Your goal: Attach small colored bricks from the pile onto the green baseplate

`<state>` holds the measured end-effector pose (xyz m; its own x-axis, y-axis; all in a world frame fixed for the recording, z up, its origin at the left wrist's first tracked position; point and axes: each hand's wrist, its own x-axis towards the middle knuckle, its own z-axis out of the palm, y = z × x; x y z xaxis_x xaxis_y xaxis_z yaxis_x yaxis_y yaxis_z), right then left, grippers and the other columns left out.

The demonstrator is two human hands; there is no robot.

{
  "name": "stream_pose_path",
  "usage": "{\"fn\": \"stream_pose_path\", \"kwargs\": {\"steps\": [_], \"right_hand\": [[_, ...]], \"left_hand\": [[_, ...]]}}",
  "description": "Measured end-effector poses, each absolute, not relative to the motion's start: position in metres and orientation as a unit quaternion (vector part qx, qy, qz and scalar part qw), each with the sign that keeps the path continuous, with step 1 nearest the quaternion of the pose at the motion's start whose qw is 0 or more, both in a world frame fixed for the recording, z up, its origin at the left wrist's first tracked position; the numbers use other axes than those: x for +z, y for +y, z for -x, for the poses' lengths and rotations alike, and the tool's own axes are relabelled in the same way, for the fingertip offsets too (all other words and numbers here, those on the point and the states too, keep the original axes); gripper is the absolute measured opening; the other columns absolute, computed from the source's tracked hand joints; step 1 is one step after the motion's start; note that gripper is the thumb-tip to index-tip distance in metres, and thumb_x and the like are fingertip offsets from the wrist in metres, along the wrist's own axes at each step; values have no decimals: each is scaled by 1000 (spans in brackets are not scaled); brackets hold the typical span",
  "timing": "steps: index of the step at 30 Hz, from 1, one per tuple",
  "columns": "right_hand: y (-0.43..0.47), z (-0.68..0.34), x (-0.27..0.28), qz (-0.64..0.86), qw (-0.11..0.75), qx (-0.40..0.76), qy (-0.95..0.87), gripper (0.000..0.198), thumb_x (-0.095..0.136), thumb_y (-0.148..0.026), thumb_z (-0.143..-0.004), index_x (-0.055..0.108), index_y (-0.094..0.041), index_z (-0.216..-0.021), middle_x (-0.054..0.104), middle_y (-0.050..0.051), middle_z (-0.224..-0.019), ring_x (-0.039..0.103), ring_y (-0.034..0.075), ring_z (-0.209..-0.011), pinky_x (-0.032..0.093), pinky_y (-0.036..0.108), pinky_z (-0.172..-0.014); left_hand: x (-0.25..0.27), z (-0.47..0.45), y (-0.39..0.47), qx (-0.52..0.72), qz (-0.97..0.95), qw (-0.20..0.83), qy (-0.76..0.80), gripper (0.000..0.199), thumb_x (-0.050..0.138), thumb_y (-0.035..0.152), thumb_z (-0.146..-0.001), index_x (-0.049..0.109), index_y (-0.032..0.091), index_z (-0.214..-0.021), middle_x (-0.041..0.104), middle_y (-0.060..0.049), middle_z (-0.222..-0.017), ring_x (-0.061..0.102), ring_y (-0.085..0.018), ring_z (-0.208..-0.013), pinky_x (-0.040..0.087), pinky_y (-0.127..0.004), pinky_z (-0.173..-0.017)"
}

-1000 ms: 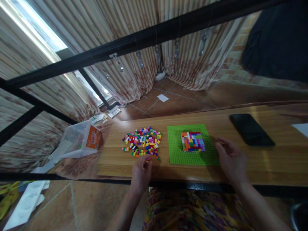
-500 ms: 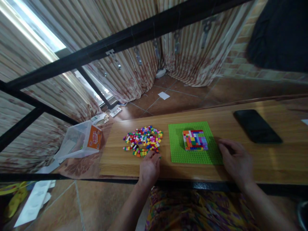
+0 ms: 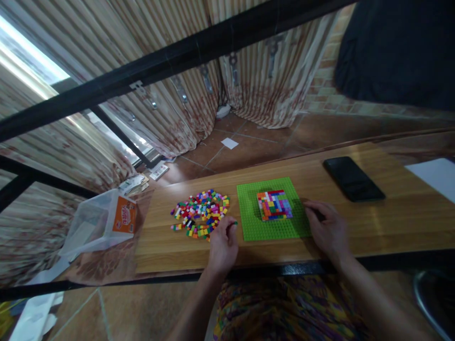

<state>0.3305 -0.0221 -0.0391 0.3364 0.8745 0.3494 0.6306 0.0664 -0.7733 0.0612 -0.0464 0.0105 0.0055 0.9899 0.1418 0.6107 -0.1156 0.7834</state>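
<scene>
My left hand (image 3: 223,244) is closed in a pinch at the near right side of a pile of small coloured toy bricks (image 3: 199,210). A small green brick (image 3: 235,223) shows at its fingertips. To the right lies a green studded baseplate (image 3: 249,227). On it stands a low rectangular block built of many-coloured bricks (image 3: 275,206). My right hand (image 3: 329,229) rests at the right edge of the baseplate with its fingers curled together. Whether anything is between those fingers is hidden.
A black phone (image 3: 353,179) lies on the wooden table (image 3: 167,258), with white paper (image 3: 437,177) at the far right. Left of the table stands a clear plastic bin (image 3: 103,237) with an orange label. A dark metal bar (image 3: 170,59) crosses above the scene.
My left hand has come up and away from the pile's near edge, and the green brick now shows in its fingers. The whole view has shifted, turning toward the right.
</scene>
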Motion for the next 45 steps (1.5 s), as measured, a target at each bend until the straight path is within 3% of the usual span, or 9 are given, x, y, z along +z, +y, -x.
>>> {"fn": "stream_pose_path", "kwargs": {"steps": [8, 24, 34, 45], "right_hand": [[-21, -328, -39, 657, 469, 118, -578, 22, 52, -34, -86, 68, -19, -89, 68, 9, -94, 64, 24, -89, 51, 42, -84], [-20, -326, -40, 645, 467, 122, -592, 21, 50, -32, -87, 68, -21, -89, 68, 9, -94, 64, 24, -88, 52, 42, -82], [-20, -326, -42, 640, 468, 114, -598, 19, 51, -29, -87, 67, -21, -89, 68, 9, -93, 64, 23, -88, 52, 42, -82], [-20, -325, -40, 641, 470, 118, -596, 19, 51, -31, -87, 68, -21, -89, 68, 9, -94, 64, 24, -88, 52, 42, -82]], "left_hand": [[1, -89, -8, 361, -649, 320, 588, 14, 52, 18, -83, 64, 18, -91, 64, -1, -78, 58, -12, -69, 43, -22, -65], [-2, -112, 18, 363, -668, 306, 574, 13, 57, 16, -78, 70, 19, -81, 69, -1, -78, 62, -13, -71, 47, -25, -69], [3, -119, 24, 355, -639, 322, 601, 5, 62, 20, -76, 66, 18, -76, 67, 0, -69, 61, -13, -64, 44, -23, -62], [-7, -115, 27, 415, -553, 471, 548, 9, 63, 24, -72, 65, 16, -75, 63, 2, -62, 58, -11, -58, 46, -21, -56]]}}
